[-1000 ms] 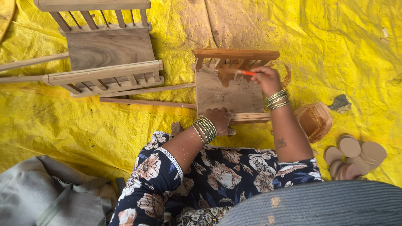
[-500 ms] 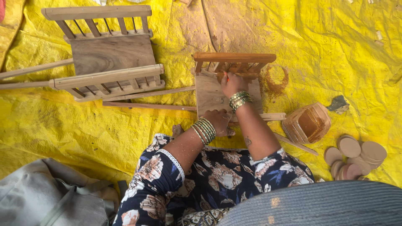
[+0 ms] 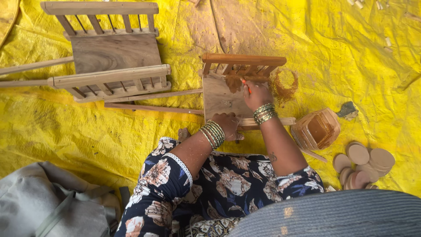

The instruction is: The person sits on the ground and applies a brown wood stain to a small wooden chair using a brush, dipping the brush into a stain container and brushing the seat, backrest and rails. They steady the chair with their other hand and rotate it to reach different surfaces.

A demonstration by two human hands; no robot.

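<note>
While my right hand [image 3: 256,94] pinches orange brush [image 3: 246,86] on small wooden frame [image 3: 228,94] at centre of yellow tarp [image 3: 66,127], left hand [image 3: 227,125] clamps near edge; risk: stain dripping onto tarp, open stain container [image 3: 316,129] tipping beside forearm

A small wooden frame [image 3: 228,90] lies mid-sheet; a larger wooden frame [image 3: 112,52] lies far left, a basket [image 3: 316,129] right, wooden discs [image 3: 364,162] near right.
</note>
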